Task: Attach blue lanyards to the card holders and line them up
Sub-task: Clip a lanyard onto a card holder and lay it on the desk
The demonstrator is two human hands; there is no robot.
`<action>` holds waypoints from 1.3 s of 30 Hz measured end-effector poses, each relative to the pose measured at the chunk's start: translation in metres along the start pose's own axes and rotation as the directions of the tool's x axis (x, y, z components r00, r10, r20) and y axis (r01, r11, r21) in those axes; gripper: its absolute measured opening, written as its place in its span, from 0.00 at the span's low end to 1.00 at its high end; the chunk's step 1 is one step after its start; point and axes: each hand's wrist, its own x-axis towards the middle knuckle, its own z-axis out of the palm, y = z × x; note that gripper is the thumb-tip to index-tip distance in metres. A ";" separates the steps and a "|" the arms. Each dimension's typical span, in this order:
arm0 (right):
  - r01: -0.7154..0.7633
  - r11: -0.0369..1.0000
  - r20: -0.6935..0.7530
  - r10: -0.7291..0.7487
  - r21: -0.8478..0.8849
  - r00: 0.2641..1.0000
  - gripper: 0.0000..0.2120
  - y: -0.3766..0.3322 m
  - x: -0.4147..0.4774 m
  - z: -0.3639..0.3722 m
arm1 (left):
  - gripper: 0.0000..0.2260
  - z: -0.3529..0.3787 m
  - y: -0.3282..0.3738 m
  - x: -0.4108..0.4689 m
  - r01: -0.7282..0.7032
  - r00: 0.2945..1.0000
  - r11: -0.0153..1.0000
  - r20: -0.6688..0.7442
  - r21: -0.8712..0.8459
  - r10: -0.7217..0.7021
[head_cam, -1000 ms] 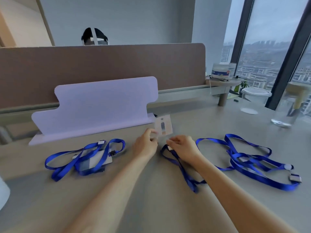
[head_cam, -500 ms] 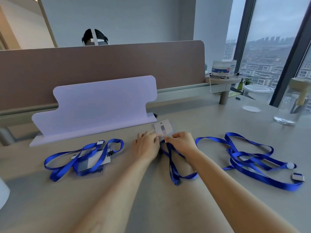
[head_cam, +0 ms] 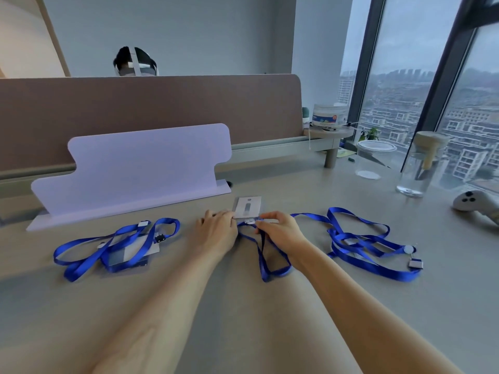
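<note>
Nearly touching, both hands work at the middle of the table [head_cam: 445,306] on one clear card holder [head_cam: 248,207], which lies flat just in front of a lilac stand [head_cam: 140,168]. The left hand [head_cam: 216,230] pinches the holder's near edge. The right hand [head_cam: 280,230] pinches the small clip [head_cam: 249,221] of a blue lanyard [head_cam: 267,263], held against the holder's near end. The lanyard's loop trails back between the forearms.

The clip could miss the slot or bite only the thin plastic edge. The holder looks light and slick, so it would likely slide away if the left pinch loosens. The loop lies close under the right wrist, and dragging the arm back could tug the clip off line. A strap also runs from the right hand toward a tangled heap of lanyards [head_cam: 364,244]. Whether it belongs to the heap cannot be told, but a pull might drag the heap along. To the left lies a finished lanyard [head_cam: 118,249] draped over its own holder [head_cam: 127,256].

Three containers stand well apart at the far right. A glass jar [head_cam: 424,168] with a tan lid holds a thin dark stick. A lidded clear tub [head_cam: 374,160] shows nothing plainly inside. A white labelled tub [head_cam: 328,117] on a small shelf hides its contents.
</note>
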 end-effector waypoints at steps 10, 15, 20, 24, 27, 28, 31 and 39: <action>0.101 0.982 0.130 -0.122 0.157 0.984 0.09 -0.012 -0.014 -0.015 | 0.27 -0.009 0.004 -0.010 -0.313 0.943 0.934 0.065 -0.171 0.327; 0.069 0.960 0.139 -0.109 0.270 0.984 0.09 -0.011 -0.006 -0.006 | 0.08 -0.011 0.003 -0.014 -0.377 0.913 0.911 0.099 -0.166 0.396; 0.068 0.944 0.197 -0.137 0.323 0.971 0.11 -0.030 -0.008 -0.003 | 0.01 -0.014 0.004 -0.016 -0.371 0.927 0.929 0.050 -0.002 0.371; 0.109 0.946 0.208 -0.178 0.304 0.962 0.13 -0.038 -0.005 -0.006 | 0.05 -0.022 -0.003 -0.022 -0.398 0.905 0.900 -0.084 0.175 0.417; 0.141 0.935 0.187 -0.209 0.324 0.960 0.12 -0.042 -0.008 -0.010 | 0.08 -0.030 -0.017 -0.022 -0.368 0.913 0.895 -0.087 0.250 0.400; 0.149 0.932 0.181 -0.218 0.330 0.959 0.12 -0.044 -0.010 -0.011 | 0.09 -0.034 -0.021 -0.023 -0.356 0.924 0.905 -0.058 0.232 0.378; 0.168 0.943 0.183 -0.226 0.287 0.957 0.12 -0.045 -0.023 -0.012 | 0.20 -0.046 -0.022 -0.034 -0.389 0.914 0.917 0.157 0.084 0.373; 0.197 0.972 0.213 -0.222 0.130 0.952 0.11 -0.045 -0.058 -0.008 | 0.19 -0.057 -0.005 -0.057 -0.359 0.930 0.916 0.148 0.177 0.336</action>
